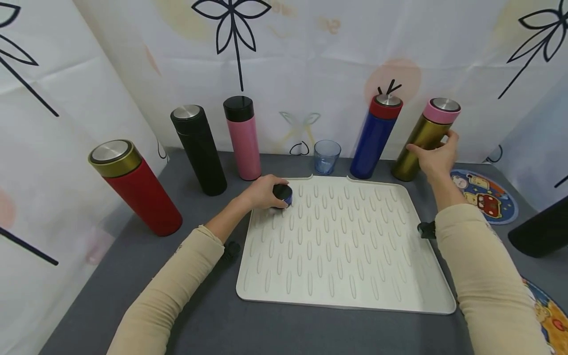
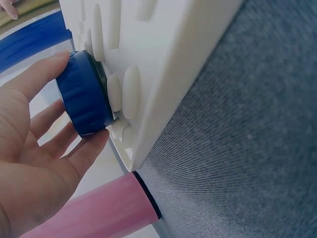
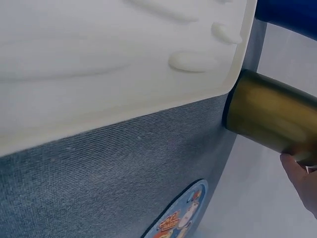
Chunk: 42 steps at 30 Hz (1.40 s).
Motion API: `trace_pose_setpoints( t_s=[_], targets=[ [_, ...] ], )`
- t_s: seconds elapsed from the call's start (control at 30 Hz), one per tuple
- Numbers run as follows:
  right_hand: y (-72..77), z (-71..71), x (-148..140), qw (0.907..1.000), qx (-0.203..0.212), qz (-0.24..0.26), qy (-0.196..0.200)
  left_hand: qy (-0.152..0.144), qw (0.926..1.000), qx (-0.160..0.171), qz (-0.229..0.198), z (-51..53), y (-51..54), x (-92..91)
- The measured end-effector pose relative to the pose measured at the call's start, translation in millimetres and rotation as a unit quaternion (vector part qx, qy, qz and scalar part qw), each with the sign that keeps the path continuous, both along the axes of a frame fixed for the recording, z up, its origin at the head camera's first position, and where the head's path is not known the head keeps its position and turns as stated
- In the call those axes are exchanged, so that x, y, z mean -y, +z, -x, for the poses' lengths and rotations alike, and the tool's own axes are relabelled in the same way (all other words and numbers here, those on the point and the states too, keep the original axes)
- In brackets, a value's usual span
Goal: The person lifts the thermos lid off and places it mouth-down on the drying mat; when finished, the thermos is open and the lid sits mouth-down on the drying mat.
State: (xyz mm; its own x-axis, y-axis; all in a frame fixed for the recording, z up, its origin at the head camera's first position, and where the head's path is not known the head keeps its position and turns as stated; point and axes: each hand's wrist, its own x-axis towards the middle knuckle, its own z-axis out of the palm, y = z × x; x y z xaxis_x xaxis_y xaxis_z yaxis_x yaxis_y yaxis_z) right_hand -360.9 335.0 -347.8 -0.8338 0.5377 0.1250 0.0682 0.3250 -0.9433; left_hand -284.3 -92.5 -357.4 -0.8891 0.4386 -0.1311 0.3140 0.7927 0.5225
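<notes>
Between its thumb and fingers, my left hand [image 1: 265, 193] pinches a short round blue lid [image 1: 283, 194] with a dark top, at the back left corner of the white ridged tray [image 1: 341, 246]. In the left wrist view the blue lid [image 2: 83, 93] stands against the tray's ridges. My right hand [image 1: 437, 153] grips the gold bottle [image 1: 410, 155] with the pink and steel top, behind the tray's back right corner. The right wrist view shows the gold bottle's [image 3: 270, 111] lower part upright on the grey surface, with fingertips [image 3: 292, 166] on its side.
Left of the tray stand a red bottle [image 1: 142, 195], a black bottle [image 1: 201, 155] and a pink bottle [image 1: 244, 143]. Behind it are a blue glass [image 1: 326, 158] and a blue bottle [image 1: 374, 140]. On the right lie colourful round mats [image 1: 485, 197] and a black cylinder [image 1: 541, 229].
</notes>
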Motion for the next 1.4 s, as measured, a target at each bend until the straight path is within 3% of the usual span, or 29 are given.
trace_pose_setpoints(
  t_s=[0.23,0.37,0.8,0.97,1.1,1.4],
  targets=[
    [33.5,-36.4,12,0.9990,0.001,-0.044,0.001,-0.006,0.9998,-0.012,-0.011,0.2,-2.7,1.3],
    [43.9,-52.2,13,0.9981,0.001,-0.061,0.010,-0.002,0.9999,-0.011,-0.013,-0.1,-3.7,2.4],
    [47.4,-72.9,6,0.9903,0.017,-0.128,0.052,0.002,0.9999,0.000,-0.015,-2.8,-1.7,2.1],
    [50.3,-85.5,9,0.9844,0.005,-0.159,0.074,-0.001,0.9999,-0.003,-0.015,-1.9,-2.6,1.9],
    [49.2,-98.3,13,0.9733,-0.022,-0.202,0.106,-0.004,0.9999,-0.005,-0.015,-1.2,-3.6,1.7],
    [47.4,-133.2,34,0.9270,-0.058,-0.293,0.227,-0.002,0.9996,-0.012,-0.027,0.4,-8.0,4.8]
  ],
)
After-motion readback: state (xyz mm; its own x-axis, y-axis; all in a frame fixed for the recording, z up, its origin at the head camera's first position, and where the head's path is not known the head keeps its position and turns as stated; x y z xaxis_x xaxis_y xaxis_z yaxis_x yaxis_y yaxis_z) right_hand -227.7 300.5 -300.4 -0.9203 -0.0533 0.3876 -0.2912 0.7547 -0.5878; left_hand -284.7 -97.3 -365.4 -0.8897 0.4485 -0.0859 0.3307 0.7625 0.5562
